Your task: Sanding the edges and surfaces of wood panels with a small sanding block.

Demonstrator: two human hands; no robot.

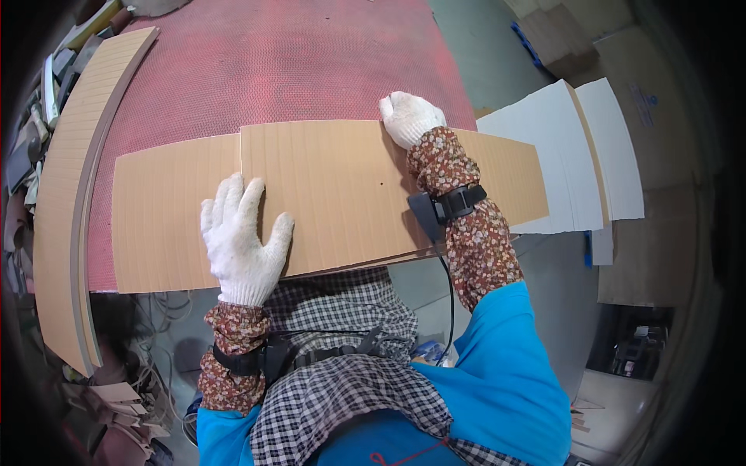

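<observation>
Boards [334, 194] lie across a red tabletop [295, 70] above grey floor [556, 287].

Two gloved hands show: the left hand [245, 245] left of centre and the right hand [413, 118] at upper centre. Two flowered sleeves [483, 245] and two black straps [460, 202] go with them. There is one red-topped table [311, 62], one checked apron [350, 396] and one black cable [451, 295]. At least two wood-grain boards [326, 194] cross the middle; overlap hides the exact number. At least two long boards [70, 194] stand at left, and two white panels [532, 155] at right.
</observation>
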